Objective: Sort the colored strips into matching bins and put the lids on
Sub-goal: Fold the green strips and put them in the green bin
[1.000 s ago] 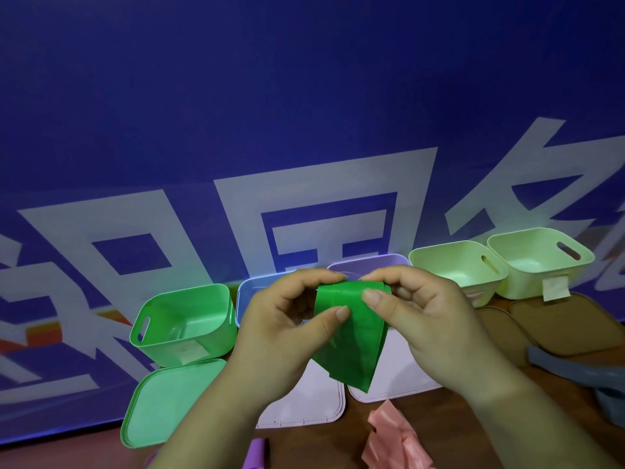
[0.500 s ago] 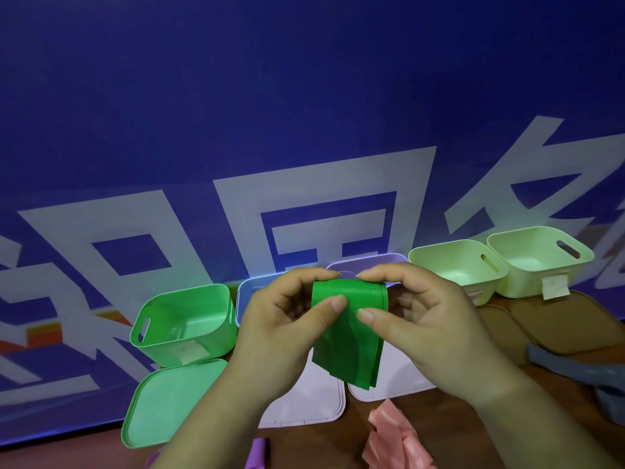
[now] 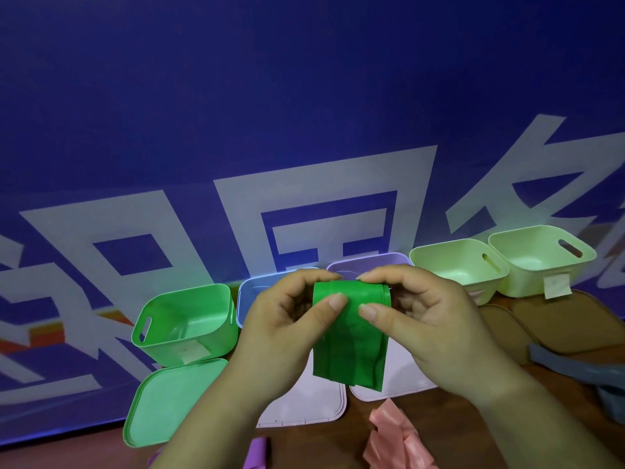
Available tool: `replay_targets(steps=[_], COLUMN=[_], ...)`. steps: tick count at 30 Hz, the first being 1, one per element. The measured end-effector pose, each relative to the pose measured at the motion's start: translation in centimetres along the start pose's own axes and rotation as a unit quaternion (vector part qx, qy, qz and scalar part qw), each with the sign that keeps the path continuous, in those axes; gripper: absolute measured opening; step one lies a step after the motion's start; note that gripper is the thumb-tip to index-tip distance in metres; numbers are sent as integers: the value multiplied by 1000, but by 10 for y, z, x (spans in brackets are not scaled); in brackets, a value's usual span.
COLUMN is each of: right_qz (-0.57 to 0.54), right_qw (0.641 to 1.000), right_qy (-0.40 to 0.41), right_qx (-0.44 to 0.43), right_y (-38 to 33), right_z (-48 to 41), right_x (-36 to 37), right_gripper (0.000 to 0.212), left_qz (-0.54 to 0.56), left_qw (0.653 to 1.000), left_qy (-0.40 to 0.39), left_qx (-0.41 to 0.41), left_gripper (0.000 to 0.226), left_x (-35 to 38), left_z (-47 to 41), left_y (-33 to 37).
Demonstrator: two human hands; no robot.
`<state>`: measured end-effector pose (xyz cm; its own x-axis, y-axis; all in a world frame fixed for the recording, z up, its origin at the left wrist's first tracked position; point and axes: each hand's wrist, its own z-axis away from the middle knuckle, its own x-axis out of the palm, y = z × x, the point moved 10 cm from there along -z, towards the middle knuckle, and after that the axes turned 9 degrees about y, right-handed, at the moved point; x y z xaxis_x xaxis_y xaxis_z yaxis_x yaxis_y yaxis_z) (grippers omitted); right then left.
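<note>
Tabletop [image 3: 324, 446]: left hand [image 3: 280, 330], right hand [image 3: 436, 328] pinch green strips [image 3: 348, 353].

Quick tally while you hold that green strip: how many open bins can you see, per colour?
Green plastic bin: 1
Blue plastic bin: 1
Purple plastic bin: 1
Pale green plastic bins: 2
Total: 5
</note>
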<state>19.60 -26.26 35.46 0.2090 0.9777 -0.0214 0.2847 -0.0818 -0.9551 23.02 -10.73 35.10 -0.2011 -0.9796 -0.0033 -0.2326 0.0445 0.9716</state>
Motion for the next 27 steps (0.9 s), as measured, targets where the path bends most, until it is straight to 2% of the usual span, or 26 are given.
replay_targets(steps=[7, 15, 24, 27], right_qz=[-9, -7, -5, -11], right_qw=[1000, 1000, 999, 999], right_qy=[-1, 13, 4, -3], right_qx=[18, 17, 32, 32], right_y=[5, 1, 7, 7], right_z=[-1, -4, -2, -1], right_x=[-2, -5, -3, 0], right_gripper=[23, 25, 21, 31], left_qz=[-4, -39, -12, 7], left_qw=[999, 997, 999, 1000], left_qy=[-8, -11, -3, 2], left_qx=[40, 68, 40, 31], left_gripper=[37, 36, 34, 32], left_x=[-1, 1, 0, -1], left_z=[1, 2, 2, 3], left_y=[4, 7, 4, 3])
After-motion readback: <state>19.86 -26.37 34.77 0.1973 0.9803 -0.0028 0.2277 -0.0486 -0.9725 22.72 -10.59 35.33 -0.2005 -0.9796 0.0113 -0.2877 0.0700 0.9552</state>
